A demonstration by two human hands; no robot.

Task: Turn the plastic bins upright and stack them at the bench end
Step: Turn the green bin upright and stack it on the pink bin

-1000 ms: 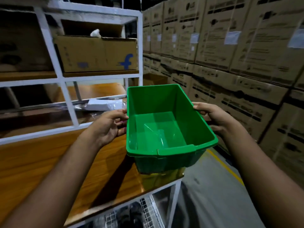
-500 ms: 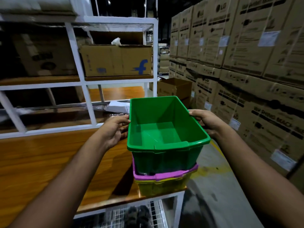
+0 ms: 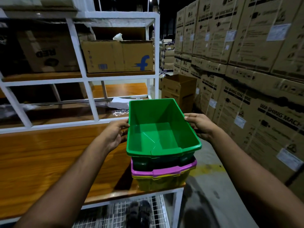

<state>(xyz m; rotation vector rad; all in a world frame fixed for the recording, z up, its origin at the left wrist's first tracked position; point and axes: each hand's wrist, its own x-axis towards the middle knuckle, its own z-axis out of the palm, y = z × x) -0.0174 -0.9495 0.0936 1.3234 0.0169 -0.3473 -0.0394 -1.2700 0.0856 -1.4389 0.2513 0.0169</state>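
Observation:
An upright green bin (image 3: 158, 129) sits nested on top of a pink bin (image 3: 164, 171), which rests inside a yellow bin (image 3: 158, 183). The stack stands at the right end of the wooden bench (image 3: 49, 162). My left hand (image 3: 115, 134) grips the green bin's left rim. My right hand (image 3: 197, 124) grips its right rim. The green bin is empty inside.
A white metal shelf frame (image 3: 79, 55) rises behind the bench, holding cardboard boxes (image 3: 118, 56). Tall stacks of washing machine cartons (image 3: 246, 63) line the right side of the aisle. A wire shelf (image 3: 115, 214) lies below the bench. Plastic wrap (image 3: 118, 104) lies behind the bins.
Both hands have lowered the green bin down into the pink and yellow bins at the bench end. The camera view has tilted up.

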